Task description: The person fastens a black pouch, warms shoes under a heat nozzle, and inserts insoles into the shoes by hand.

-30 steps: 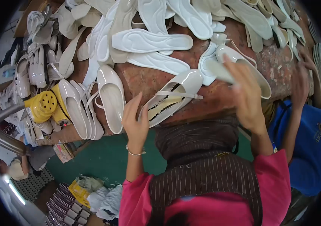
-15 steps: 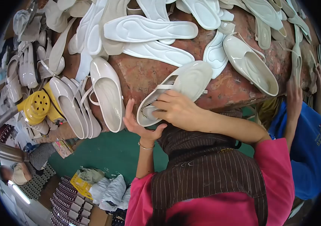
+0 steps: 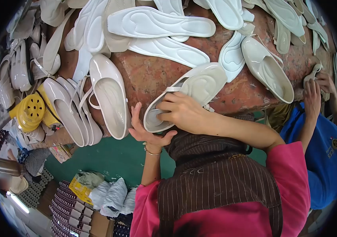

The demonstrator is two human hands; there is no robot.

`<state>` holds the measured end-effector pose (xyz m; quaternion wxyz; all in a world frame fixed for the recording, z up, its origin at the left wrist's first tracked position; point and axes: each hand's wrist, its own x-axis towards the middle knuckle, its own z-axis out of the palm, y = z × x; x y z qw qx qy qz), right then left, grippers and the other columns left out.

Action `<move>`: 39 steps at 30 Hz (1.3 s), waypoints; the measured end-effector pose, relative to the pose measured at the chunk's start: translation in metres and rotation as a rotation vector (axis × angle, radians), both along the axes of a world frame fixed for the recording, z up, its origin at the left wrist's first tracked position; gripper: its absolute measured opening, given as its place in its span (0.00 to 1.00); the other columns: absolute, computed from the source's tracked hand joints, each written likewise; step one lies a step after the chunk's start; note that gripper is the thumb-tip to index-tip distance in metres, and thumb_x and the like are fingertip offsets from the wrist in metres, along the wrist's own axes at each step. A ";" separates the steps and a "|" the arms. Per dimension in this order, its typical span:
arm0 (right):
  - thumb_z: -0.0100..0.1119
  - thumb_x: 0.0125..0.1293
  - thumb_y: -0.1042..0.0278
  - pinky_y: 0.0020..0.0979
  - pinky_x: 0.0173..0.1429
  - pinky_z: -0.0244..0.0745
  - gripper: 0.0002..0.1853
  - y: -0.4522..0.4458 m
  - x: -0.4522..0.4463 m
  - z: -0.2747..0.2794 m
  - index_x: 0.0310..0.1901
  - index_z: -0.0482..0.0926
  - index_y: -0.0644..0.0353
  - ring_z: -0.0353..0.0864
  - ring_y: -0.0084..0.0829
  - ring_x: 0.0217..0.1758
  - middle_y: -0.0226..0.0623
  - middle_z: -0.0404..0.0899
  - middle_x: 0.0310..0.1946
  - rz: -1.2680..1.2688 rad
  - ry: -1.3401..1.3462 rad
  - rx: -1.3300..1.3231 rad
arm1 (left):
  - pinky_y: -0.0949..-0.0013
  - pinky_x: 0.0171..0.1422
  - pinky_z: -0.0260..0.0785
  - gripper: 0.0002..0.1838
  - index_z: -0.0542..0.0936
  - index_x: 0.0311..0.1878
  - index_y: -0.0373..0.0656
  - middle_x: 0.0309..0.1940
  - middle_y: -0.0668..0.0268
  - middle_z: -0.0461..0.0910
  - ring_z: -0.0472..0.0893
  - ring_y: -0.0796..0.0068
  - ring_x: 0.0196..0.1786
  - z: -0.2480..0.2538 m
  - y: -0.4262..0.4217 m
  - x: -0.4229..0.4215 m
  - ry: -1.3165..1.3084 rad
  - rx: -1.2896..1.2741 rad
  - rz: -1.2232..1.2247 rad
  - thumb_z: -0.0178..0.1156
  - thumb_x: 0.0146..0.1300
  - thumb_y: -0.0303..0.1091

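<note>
A glossy beige strapped shoe (image 3: 164, 94) lies tilted at the table's front edge, heel toward me. A beige padded insole (image 3: 206, 85) with quilted stitching lies along it, its front part over the shoe's toe. My left hand (image 3: 148, 132) cups the heel from outside, thumb on the near side and fingers along the far side. My right hand (image 3: 186, 112) reaches into the opening behind the strap. Its fingers are bent down on the pale pad in the heel, and their tips are partly hidden.
Finished-looking beige shoes (image 3: 109, 100) stand left, another shoe (image 3: 267, 69) right. White insoles (image 3: 160, 23) pile up behind on the reddish, worn table (image 3: 144, 75). A yellow device (image 3: 34, 112) sits far left. A co-worker in a blue garment (image 3: 315, 158) handles a pale piece at right.
My right hand's fingers have shifted slightly within the heel. Dark stitch-like marks seen inside the heel edge earlier are now covered by the pale pad. My left hand stays at the heel.
</note>
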<state>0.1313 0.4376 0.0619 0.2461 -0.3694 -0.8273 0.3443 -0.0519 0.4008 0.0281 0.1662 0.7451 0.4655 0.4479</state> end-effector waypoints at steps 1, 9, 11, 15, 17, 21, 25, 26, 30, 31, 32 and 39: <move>0.64 0.47 0.72 0.35 0.57 0.72 0.15 0.000 0.000 0.003 0.40 0.87 0.57 0.77 0.34 0.51 0.33 0.79 0.47 -0.007 -0.008 -0.005 | 0.45 0.70 0.65 0.70 0.26 0.79 0.48 0.69 0.38 0.61 0.69 0.41 0.67 -0.002 -0.001 -0.001 0.009 0.002 -0.006 0.68 0.54 0.68; 0.61 0.54 0.67 0.38 0.73 0.66 0.19 -0.002 0.000 -0.009 0.49 0.85 0.61 0.75 0.38 0.66 0.40 0.76 0.59 0.183 0.073 0.141 | 0.37 0.75 0.54 0.50 0.63 0.71 0.39 0.67 0.41 0.68 0.70 0.41 0.67 0.008 0.003 -0.001 -0.120 -0.224 -0.029 0.66 0.55 0.66; 0.59 0.56 0.67 0.37 0.76 0.64 0.19 0.002 0.001 -0.010 0.50 0.84 0.61 0.73 0.35 0.69 0.40 0.77 0.61 0.247 0.007 0.111 | 0.42 0.74 0.58 0.34 0.70 0.62 0.38 0.65 0.39 0.70 0.72 0.40 0.65 0.005 0.008 0.000 -0.131 -0.131 -0.073 0.58 0.65 0.57; 0.58 0.57 0.66 0.38 0.78 0.60 0.19 -0.011 -0.006 0.005 0.50 0.86 0.58 0.74 0.36 0.69 0.40 0.79 0.61 0.176 -0.171 0.139 | 0.49 0.68 0.65 0.11 0.71 0.46 0.38 0.62 0.37 0.73 0.75 0.42 0.62 0.007 0.011 -0.007 -0.142 -0.266 -0.119 0.49 0.69 0.36; 0.58 0.56 0.66 0.41 0.79 0.57 0.18 -0.014 0.004 0.013 0.48 0.87 0.58 0.74 0.37 0.68 0.41 0.80 0.60 0.093 -0.275 0.176 | 0.49 0.68 0.65 0.10 0.70 0.43 0.38 0.61 0.37 0.74 0.75 0.42 0.61 0.002 0.008 -0.005 -0.224 -0.272 -0.088 0.49 0.69 0.36; 0.59 0.54 0.66 0.46 0.81 0.53 0.17 -0.025 0.019 0.025 0.45 0.87 0.58 0.75 0.36 0.67 0.41 0.80 0.59 -0.026 -0.459 0.174 | 0.49 0.71 0.62 0.09 0.66 0.40 0.38 0.61 0.37 0.73 0.74 0.46 0.62 0.005 0.003 -0.001 -0.264 -0.313 -0.020 0.48 0.68 0.36; 0.62 0.50 0.73 0.53 0.80 0.51 0.14 -0.017 0.029 0.030 0.41 0.88 0.59 0.79 0.43 0.62 0.42 0.85 0.47 -0.219 -0.221 0.174 | 0.50 0.75 0.56 0.11 0.68 0.48 0.35 0.66 0.37 0.66 0.68 0.44 0.68 0.018 -0.006 0.019 -0.254 -0.356 0.090 0.50 0.68 0.33; 0.63 0.49 0.74 0.55 0.79 0.51 0.14 -0.013 0.037 0.032 0.40 0.87 0.59 0.79 0.45 0.61 0.43 0.84 0.46 -0.290 -0.115 0.147 | 0.50 0.76 0.54 0.15 0.66 0.53 0.33 0.68 0.37 0.63 0.65 0.44 0.70 0.023 -0.017 0.028 -0.243 -0.428 0.083 0.51 0.68 0.33; 0.66 0.49 0.74 0.59 0.65 0.64 0.17 0.025 0.059 0.044 0.45 0.84 0.62 0.79 0.51 0.55 0.47 0.81 0.47 -0.886 -0.192 0.267 | 0.53 0.79 0.47 0.37 0.51 0.74 0.28 0.75 0.39 0.51 0.59 0.47 0.74 0.043 -0.046 0.081 -0.204 -0.639 -0.050 0.52 0.65 0.25; 0.66 0.50 0.74 0.58 0.64 0.66 0.19 0.031 0.064 0.047 0.47 0.83 0.63 0.79 0.52 0.56 0.48 0.81 0.48 -0.948 -0.123 0.151 | 0.54 0.76 0.55 0.40 0.48 0.76 0.30 0.71 0.38 0.60 0.65 0.44 0.71 0.051 -0.041 0.092 -0.097 -0.576 -0.027 0.53 0.64 0.25; 0.66 0.50 0.75 0.57 0.63 0.67 0.22 0.035 0.070 0.055 0.51 0.81 0.63 0.78 0.53 0.56 0.49 0.81 0.49 -0.910 0.069 -0.091 | 0.54 0.73 0.58 0.39 0.50 0.76 0.30 0.68 0.37 0.64 0.69 0.43 0.68 0.056 -0.030 0.097 -0.095 -0.631 -0.018 0.54 0.64 0.25; 0.63 0.42 0.86 0.59 0.76 0.57 0.29 -0.061 0.064 0.066 0.52 0.77 0.62 0.77 0.54 0.63 0.54 0.78 0.55 -0.489 -0.143 0.014 | 0.48 0.40 0.71 0.14 0.80 0.49 0.33 0.26 0.43 0.80 0.81 0.39 0.34 0.053 0.051 0.097 0.011 -0.752 0.099 0.53 0.71 0.33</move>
